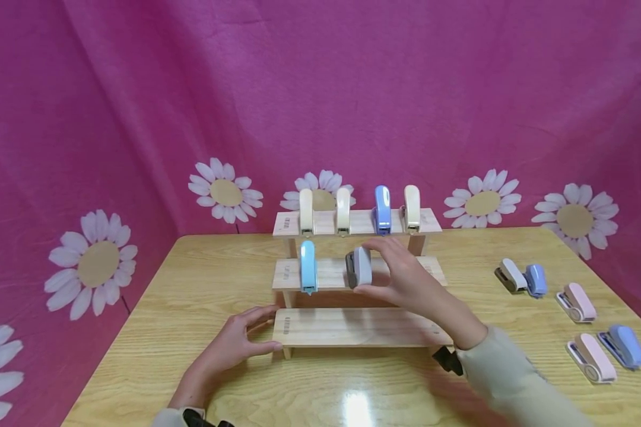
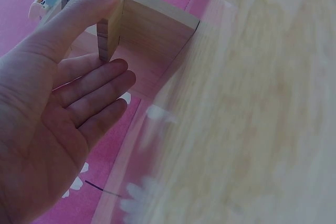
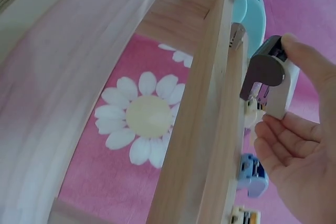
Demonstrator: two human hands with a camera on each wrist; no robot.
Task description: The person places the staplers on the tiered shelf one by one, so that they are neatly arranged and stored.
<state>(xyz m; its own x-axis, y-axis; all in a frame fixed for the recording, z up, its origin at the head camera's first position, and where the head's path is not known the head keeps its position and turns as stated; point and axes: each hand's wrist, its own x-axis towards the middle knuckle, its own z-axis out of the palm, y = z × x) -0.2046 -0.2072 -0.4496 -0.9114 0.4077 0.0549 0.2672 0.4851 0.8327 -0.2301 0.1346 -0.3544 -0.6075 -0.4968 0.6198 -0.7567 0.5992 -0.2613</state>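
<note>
A white and dark grey stapler [image 1: 361, 267] is pinched between thumb and fingers of my right hand [image 1: 406, 277], at the middle step of the wooden display stand [image 1: 320, 326]. In the right wrist view this stapler [image 3: 273, 74] tilts over the board's edge. Left of it on the same step stands a light blue stapler [image 1: 308, 267] on end. My left hand [image 1: 237, 341] grips the left end of the lowest step, thumb at the front corner and index finger at the back. In the left wrist view its other fingers [image 2: 105, 90] extend below the board.
On the top step stand several upright staplers, cream ones [image 1: 306, 212] and a blue one [image 1: 383, 210]. More lie on the table [image 1: 208, 267] at right: a white one [image 1: 511, 276], blue ones [image 1: 623, 346] and pink ones [image 1: 591, 358]. A pink flowered cloth [image 1: 320, 89] hangs behind.
</note>
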